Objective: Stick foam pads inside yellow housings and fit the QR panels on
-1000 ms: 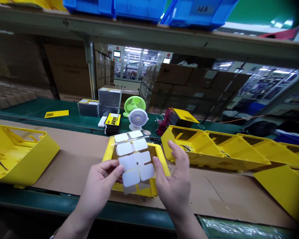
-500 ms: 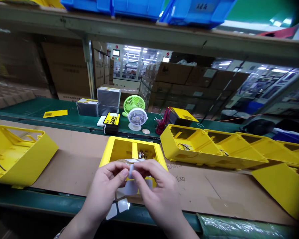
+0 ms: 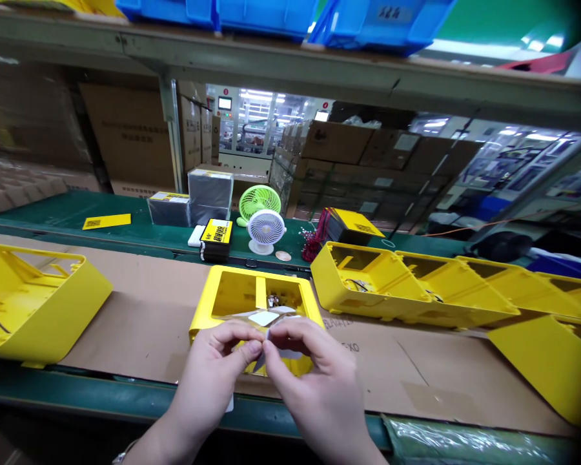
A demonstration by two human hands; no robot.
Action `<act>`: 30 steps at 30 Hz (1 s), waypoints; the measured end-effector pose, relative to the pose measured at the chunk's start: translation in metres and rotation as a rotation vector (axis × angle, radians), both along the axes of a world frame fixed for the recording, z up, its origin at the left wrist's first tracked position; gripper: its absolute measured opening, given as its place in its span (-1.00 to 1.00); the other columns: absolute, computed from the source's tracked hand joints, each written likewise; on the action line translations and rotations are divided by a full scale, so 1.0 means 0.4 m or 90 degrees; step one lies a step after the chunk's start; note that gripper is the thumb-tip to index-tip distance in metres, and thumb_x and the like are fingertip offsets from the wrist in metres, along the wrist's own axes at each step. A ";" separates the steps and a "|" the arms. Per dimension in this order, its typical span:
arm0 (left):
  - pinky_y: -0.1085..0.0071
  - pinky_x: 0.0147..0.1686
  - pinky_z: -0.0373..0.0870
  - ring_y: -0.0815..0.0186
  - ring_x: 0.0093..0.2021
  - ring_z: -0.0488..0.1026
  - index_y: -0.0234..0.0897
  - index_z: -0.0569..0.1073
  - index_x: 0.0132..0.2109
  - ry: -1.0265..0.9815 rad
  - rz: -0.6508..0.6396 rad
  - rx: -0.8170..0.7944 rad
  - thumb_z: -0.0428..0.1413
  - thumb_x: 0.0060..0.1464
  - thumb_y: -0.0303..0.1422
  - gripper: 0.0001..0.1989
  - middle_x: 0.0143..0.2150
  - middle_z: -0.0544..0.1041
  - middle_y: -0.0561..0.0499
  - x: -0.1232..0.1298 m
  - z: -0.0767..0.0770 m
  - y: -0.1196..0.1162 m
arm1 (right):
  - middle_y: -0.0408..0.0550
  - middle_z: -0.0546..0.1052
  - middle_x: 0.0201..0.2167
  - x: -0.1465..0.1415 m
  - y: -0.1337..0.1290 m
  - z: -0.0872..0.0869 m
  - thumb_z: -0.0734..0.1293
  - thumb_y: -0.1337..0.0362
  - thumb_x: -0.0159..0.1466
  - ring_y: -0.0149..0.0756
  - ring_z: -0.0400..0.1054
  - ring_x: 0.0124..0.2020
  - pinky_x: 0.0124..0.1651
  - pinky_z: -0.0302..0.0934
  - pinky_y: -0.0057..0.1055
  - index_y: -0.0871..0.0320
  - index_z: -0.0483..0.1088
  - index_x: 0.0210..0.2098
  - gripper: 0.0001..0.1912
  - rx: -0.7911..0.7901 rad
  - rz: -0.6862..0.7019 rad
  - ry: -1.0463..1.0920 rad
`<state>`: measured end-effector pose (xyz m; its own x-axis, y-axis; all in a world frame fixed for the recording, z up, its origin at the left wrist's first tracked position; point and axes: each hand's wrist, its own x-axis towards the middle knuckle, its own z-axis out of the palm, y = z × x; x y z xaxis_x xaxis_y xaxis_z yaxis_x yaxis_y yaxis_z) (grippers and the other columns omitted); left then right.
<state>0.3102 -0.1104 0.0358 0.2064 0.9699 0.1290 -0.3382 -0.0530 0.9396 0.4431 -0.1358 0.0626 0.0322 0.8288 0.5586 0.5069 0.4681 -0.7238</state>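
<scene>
Thumb and forefinger of my left hand (image 3: 217,371) pinch a clear sheet of white square stickers (image 3: 264,318). My right hand (image 3: 317,371) is closed on the same sheet, its fingertips meeting the left ones at one small white sticker. Whether that sticker has come off the backing is hidden by my fingers. Part of the sheet fans out above my fingertips, and a corner shows below my left hand. Right behind stands a yellow plastic housing (image 3: 201,313), with a divider between two openings and small electronic parts inside the right one.
More yellow housings stand at left (image 3: 62,323) and in a row at right (image 3: 368,294) on brown cardboard (image 3: 140,323). A white fan (image 3: 266,229), a green fan (image 3: 256,199) and black-and-yellow packs (image 3: 217,236) sit behind. Blue bins (image 3: 266,16) line the overhead shelf.
My fingertips have come together around the sticker. The sheet has tilted and folded, so more of it shows above my fingers and less hangs below.
</scene>
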 end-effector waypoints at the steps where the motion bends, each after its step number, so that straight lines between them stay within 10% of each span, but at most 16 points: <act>1: 0.41 -0.15 0.37 0.31 -0.24 0.45 -0.29 0.53 -0.37 0.012 0.006 0.001 0.19 -0.03 -0.41 -0.96 -0.33 0.51 0.00 0.002 0.001 -0.002 | -0.19 0.45 -0.41 0.001 -0.002 -0.001 0.34 0.39 0.12 -0.41 0.36 -0.39 -0.32 0.32 -0.48 0.11 0.37 -0.39 -0.93 0.014 -0.014 -0.014; 13: 0.45 -0.16 0.41 0.30 -0.23 0.48 -0.29 0.54 -0.35 0.067 0.040 -0.014 0.19 -0.02 -0.36 -0.91 -0.32 0.55 -0.01 0.019 0.011 -0.027 | -0.24 0.48 -0.47 0.006 -0.014 -0.005 0.34 0.39 0.10 -0.45 0.38 -0.47 -0.36 0.32 -0.54 0.07 0.40 -0.34 -0.87 0.022 -0.090 -0.036; 30: 0.37 -0.27 0.42 0.26 -0.32 0.47 -0.38 0.53 -0.35 0.061 -0.040 -0.103 0.26 -0.14 -0.35 -0.82 -0.35 0.55 -0.09 0.015 0.004 -0.003 | -0.07 0.54 -0.38 0.037 0.002 -0.001 0.35 0.35 0.12 -0.32 0.43 -0.36 -0.31 0.35 -0.46 0.13 0.51 -0.32 -0.87 -0.197 0.117 0.144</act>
<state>0.3162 -0.1114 0.0375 0.2711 0.9612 -0.0505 -0.2445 0.1196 0.9622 0.4577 -0.1348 0.0623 -0.0382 0.9599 0.2778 0.2474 0.2785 -0.9280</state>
